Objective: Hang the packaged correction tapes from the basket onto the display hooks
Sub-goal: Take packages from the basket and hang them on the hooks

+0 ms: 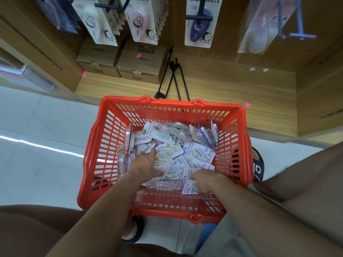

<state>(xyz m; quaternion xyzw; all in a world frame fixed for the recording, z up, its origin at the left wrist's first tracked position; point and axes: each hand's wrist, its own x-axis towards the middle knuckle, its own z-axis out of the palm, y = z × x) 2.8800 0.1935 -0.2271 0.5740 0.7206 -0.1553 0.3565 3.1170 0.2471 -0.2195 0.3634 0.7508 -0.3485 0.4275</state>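
A red plastic basket [107,145] stands on the floor in front of me, filled with several packaged correction tapes [196,154]. Both my hands are inside it. My left hand [146,164] lies flat on the packs at the left, fingers stretched forward. My right hand [204,180] is at the near right, its fingers bent down into the pile; whether it holds a pack is hidden. Above, black display hooks [199,17] carry hanging correction tape packs [201,25].
Cardboard boxes [141,62] stand on the wooden bottom shelf [232,86] behind the basket, beside loose black hooks [172,78] lying there. My knees frame the basket left and right. White tiled floor [46,136] lies to the left.
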